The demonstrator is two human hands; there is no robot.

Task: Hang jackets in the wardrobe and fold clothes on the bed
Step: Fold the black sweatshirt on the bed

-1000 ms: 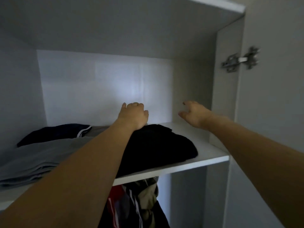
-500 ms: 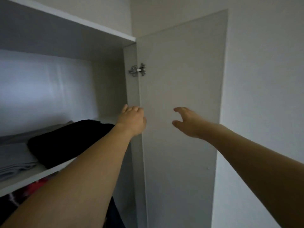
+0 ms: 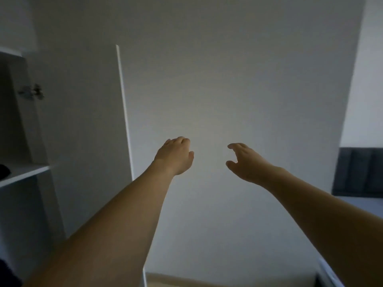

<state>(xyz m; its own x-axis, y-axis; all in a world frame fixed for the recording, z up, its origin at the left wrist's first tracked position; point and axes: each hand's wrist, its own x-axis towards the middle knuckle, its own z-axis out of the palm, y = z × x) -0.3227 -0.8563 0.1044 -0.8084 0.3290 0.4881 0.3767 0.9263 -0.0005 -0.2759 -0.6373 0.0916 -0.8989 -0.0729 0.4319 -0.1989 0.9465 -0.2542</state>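
Both my arms are stretched out in front of a bare white wall. My left hand (image 3: 175,155) hangs in the air with fingers loosely curled and holds nothing. My right hand (image 3: 245,160) is spread, thumb apart from the fingers, also holding nothing. The white wardrobe (image 3: 22,175) is at the far left, its door (image 3: 83,131) standing open edge-on. Only a sliver of the black folded garment (image 3: 4,170) shows on the shelf. The bed (image 3: 360,204) lies at the far right with a dark headboard (image 3: 360,172).
The open wardrobe door juts out left of my left arm. A strip of wooden floor (image 3: 207,281) shows at the bottom. A hinge (image 3: 31,93) sits on the inside of the door.
My view has swung right, away from the shelf toward the wall and bed. Both hands left the black garment on the shelf and now hang in the air, holding nothing.
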